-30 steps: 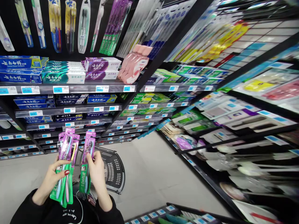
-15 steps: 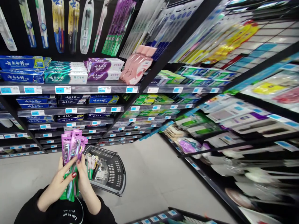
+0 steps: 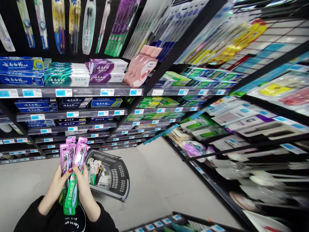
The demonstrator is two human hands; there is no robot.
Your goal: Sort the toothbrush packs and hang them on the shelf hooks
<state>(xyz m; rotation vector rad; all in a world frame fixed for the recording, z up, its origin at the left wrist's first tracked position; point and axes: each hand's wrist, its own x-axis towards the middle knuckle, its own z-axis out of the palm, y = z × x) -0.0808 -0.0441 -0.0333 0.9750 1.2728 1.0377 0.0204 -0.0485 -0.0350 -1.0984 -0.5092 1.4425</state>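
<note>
Several packaged toothbrushes [image 3: 73, 190] in purple and green packs are held in front of my chest, fanned out at their upper ends. My left hand [image 3: 58, 183] is closed on the left side of the bunch, its thumb across the packs. With its thumb on the front pack, marked DARLIE, my right hand [image 3: 82, 180] grips the right side. The fingers behind the packs are hidden. Just right of my hands, a dark shopping basket [image 3: 118, 175] stands on the floor, with more packaged toothbrushes [image 3: 98, 169] lying in it.
A black shelf [image 3: 96, 91] with toothpaste boxes [image 3: 67, 79] runs across the front. Packaged toothbrushes [image 3: 89, 27] hang above it. Pink packs [image 3: 142, 66] stick out over the shelf edge. Another rack [image 3: 241, 161] lines the right side, beyond the grey floor [image 3: 154, 180].
The bunch has been spread, and the DARLIE pack now lies in front, facing me. My right thumb has come onto it. My left hand has shifted toward the left edge of the bunch.
</note>
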